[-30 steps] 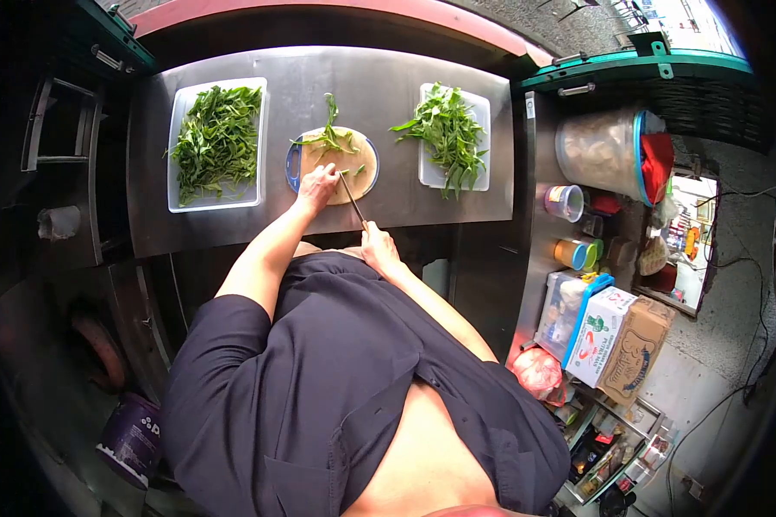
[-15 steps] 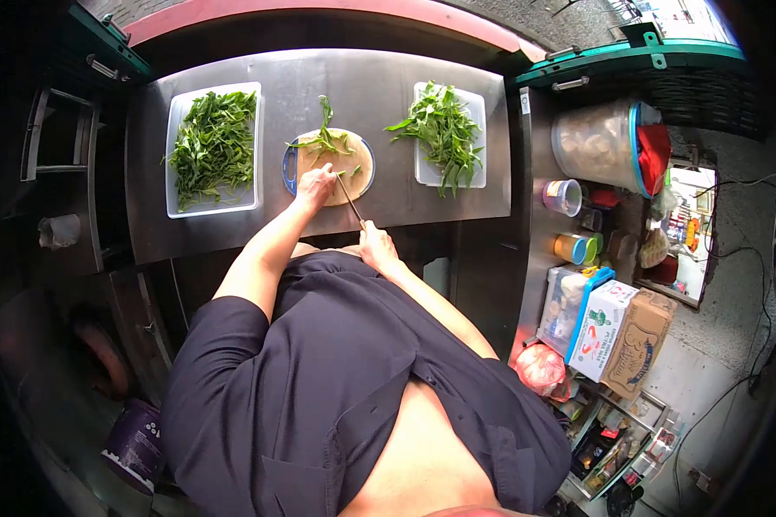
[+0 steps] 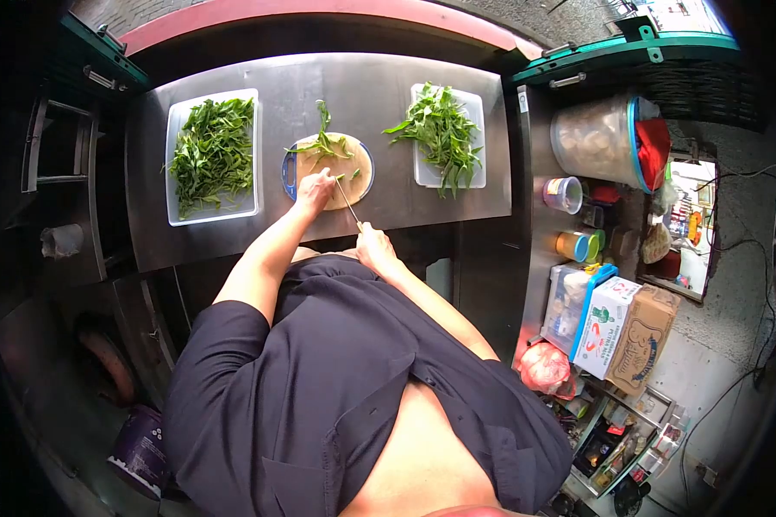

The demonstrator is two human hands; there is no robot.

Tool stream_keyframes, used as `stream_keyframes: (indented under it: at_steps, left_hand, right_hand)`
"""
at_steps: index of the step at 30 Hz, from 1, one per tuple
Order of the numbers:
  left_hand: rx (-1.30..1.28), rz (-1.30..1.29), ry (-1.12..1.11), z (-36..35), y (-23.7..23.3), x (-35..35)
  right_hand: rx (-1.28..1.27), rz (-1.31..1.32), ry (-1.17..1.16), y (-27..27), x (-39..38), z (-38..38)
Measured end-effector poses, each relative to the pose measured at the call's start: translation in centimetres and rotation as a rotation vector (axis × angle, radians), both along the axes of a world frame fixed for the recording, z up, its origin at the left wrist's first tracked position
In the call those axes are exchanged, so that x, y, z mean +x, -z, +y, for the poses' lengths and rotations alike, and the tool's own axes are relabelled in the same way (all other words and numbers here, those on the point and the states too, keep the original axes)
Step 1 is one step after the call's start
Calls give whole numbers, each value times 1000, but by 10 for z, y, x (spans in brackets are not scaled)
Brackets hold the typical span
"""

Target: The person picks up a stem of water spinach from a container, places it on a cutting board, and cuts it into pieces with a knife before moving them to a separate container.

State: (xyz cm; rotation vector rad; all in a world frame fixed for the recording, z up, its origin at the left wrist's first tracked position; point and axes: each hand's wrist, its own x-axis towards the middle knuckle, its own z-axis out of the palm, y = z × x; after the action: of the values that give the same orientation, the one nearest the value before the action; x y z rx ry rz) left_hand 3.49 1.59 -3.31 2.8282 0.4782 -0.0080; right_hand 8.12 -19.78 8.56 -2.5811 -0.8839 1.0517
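On a round cutting board (image 3: 362, 179) with a blue rim lie leafy green stems (image 3: 324, 146). My left hand (image 3: 316, 189) is closed on the stems at the board's lower left part. My right hand (image 3: 375, 246), below the board at the table's near edge, is wrapped round the handle of a knife (image 3: 348, 203). The blade reaches up over the board, its tip close to my left fingers. Small cut green pieces lie beside the blade.
On the metal table (image 3: 276, 77), a white tray (image 3: 256, 155) of cut greens stands left of the board and another tray (image 3: 479, 164) of leafy stems stands right. Further right are a large clear tub (image 3: 591, 142), small containers and a cardboard box (image 3: 642, 338).
The camera view has shifted slightly. Both hands stay in nearly the same places, the left on the stems and the right on the knife.
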Motion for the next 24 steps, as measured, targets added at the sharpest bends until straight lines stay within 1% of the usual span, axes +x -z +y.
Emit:
stream_keyframes:
  at_steps: [5,12,14,20,22,24]
  left_hand:
    - [-75,-42,-42,0,-1,0]
    - [-117,-57,-117,-3,-8,-2]
    - [-131,-78,-160,-3,-7,-3]
    - [-166,-76,-183,-2,-6,-3]
    - [-196,-110,-217,0,2,-2]
    - [-205,-208,-206,1,10,-4]
  right_hand:
    - [-7,6,-17,0,4,0]
    - [-51,19,-50,18,8,-1]
    - [-25,44,-18,19,5,-2]
    - [-26,80,18,23,2,-17]
    - [-13,78,14,30,7,-23]
    - [-19,65,16,35,13,-29]
